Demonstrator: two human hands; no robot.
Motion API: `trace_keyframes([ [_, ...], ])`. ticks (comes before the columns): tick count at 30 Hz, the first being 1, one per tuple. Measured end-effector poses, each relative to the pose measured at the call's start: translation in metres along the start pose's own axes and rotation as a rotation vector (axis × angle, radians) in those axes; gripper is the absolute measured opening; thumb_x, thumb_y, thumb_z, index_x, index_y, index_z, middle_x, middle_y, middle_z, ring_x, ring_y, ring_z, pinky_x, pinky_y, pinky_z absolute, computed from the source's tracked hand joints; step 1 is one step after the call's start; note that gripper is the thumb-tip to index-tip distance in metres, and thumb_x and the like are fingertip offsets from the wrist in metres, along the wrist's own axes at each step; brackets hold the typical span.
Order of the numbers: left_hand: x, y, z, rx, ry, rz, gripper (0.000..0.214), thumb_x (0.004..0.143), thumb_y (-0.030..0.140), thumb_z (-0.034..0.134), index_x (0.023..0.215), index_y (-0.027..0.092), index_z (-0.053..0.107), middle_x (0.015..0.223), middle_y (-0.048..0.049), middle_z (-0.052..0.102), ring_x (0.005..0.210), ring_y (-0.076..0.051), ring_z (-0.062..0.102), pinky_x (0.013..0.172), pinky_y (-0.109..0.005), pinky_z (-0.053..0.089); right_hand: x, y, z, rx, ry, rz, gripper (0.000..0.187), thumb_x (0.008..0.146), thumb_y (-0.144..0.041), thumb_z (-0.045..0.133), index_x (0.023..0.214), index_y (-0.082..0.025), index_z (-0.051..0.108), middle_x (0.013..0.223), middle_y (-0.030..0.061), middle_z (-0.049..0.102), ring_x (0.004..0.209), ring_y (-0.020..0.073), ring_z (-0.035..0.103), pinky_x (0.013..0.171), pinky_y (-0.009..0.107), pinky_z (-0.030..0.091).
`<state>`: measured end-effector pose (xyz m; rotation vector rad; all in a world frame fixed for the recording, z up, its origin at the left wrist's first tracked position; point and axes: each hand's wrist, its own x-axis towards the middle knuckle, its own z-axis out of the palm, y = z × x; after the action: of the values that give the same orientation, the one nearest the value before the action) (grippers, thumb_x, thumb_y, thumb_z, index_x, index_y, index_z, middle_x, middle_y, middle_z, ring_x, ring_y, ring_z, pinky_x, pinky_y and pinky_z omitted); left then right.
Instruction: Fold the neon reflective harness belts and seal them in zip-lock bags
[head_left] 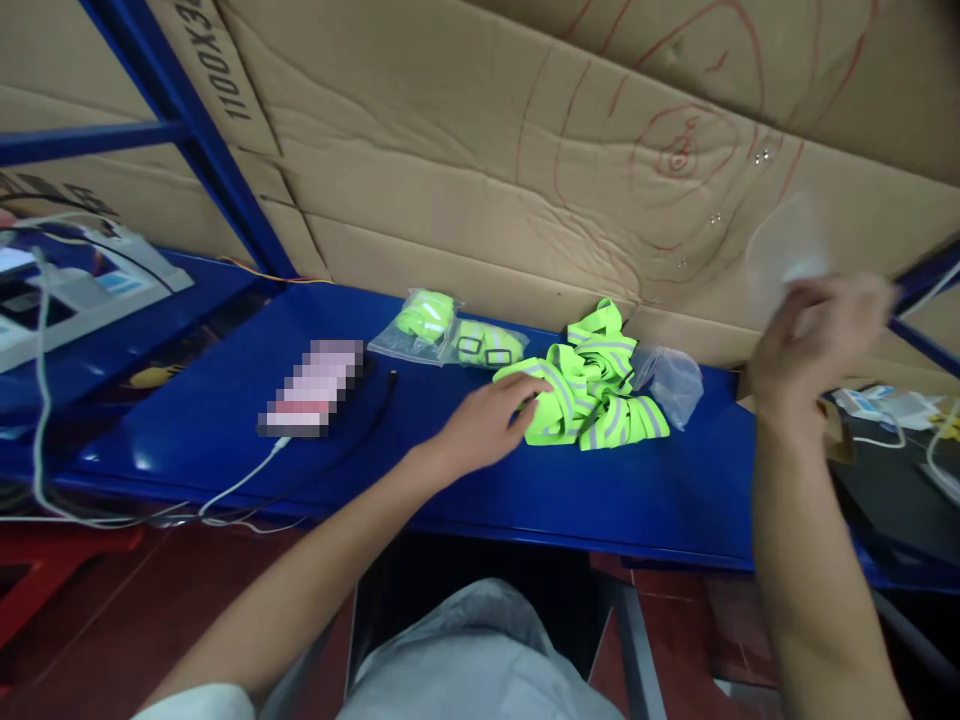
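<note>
My left hand (491, 422) rests at the left side of a heap of neon yellow reflective straps (611, 365) with grey stripes. Its fingers are loosely bent over the nearest strap, with the thumb apart from them. Raised at the right, my right hand (821, 330) is blurred by motion, its fingers closed on a clear plastic bag (786, 250) in front of the cardboard. Behind the heap, another clear plastic bag (677, 385) lies crumpled on the blue table (480, 500).
Two bagged strap bundles, one rolled (426, 318) and one with black buckles (487, 345), lie against the cardboard wall (420, 150). A phone (313, 388) with a white cable lies to the left. Power strips (90, 290) stand farther left. A blue frame post (217, 170) rises behind.
</note>
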<state>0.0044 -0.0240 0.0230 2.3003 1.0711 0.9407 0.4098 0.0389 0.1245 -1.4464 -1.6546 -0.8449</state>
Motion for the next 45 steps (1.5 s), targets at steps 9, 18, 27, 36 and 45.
trace_keyframes([
  [9, 0.054, -0.088, -0.039, 0.515, -0.048, -0.227, 0.060, 0.085, 0.014, 0.072, 0.144, 0.018, 0.062, 0.146, -0.0193, 0.064, 0.139, -0.042, 0.057, 0.121, -0.063, 0.036, -0.119, -0.039, 0.034, 0.152, -0.311, 0.003, 0.037, 0.105, -0.031, 0.044, 0.131, -0.018, 0.068, 0.132, 0.0143, 0.075, 0.117, 0.0295, 0.070, 0.102, 0.046, 0.048],
  [18, -0.013, -0.051, -0.056, 0.002, 0.492, -0.353, 0.058, 0.099, 0.058, 0.059, 0.141, 0.018, 0.062, 0.126, -0.0116, 0.074, 0.112, -0.029, 0.071, 0.099, -0.040, 0.055, -0.139, -0.048, 0.027, 0.026, -0.388, 0.279, 0.063, 0.100, -0.063, 0.052, 0.154, -0.030, 0.051, 0.169, 0.0185, 0.037, 0.154, 0.0411, 0.040, 0.118, 0.071, 0.035],
  [27, -0.100, -0.010, -0.016, -0.735, 0.769, -0.658, 0.046, 0.080, 0.051, 0.087, 0.115, 0.022, 0.076, 0.115, -0.0029, 0.078, 0.116, -0.022, 0.070, 0.103, -0.026, 0.055, -0.118, 0.029, 0.078, 0.049, -0.792, 0.396, 0.064, 0.097, -0.063, 0.052, 0.148, -0.026, 0.059, 0.167, 0.0182, 0.040, 0.149, 0.0436, 0.045, 0.114, 0.072, 0.041],
  [36, -0.107, -0.007, 0.020, -0.986, 0.742, -0.890, 0.058, 0.066, 0.058, 0.093, 0.104, 0.018, 0.076, 0.101, -0.0026, 0.077, 0.106, -0.024, 0.072, 0.103, -0.036, 0.058, -0.103, -0.018, 0.113, 0.044, -0.751, 0.424, 0.042, 0.087, -0.046, 0.069, 0.120, -0.021, 0.074, 0.140, 0.0172, 0.065, 0.120, 0.0371, 0.067, 0.101, 0.052, 0.054],
  [45, -0.115, -0.018, 0.024, -0.930, 0.619, -0.849, 0.056, 0.082, 0.059, 0.082, 0.121, 0.020, 0.074, 0.118, -0.0066, 0.076, 0.125, -0.027, 0.067, 0.114, -0.039, 0.051, -0.062, 0.008, 0.058, -0.175, -0.285, 0.497, 0.049, 0.089, -0.014, 0.046, 0.136, -0.018, 0.061, 0.141, 0.0217, 0.060, 0.125, 0.0354, 0.061, 0.101, 0.050, 0.045],
])
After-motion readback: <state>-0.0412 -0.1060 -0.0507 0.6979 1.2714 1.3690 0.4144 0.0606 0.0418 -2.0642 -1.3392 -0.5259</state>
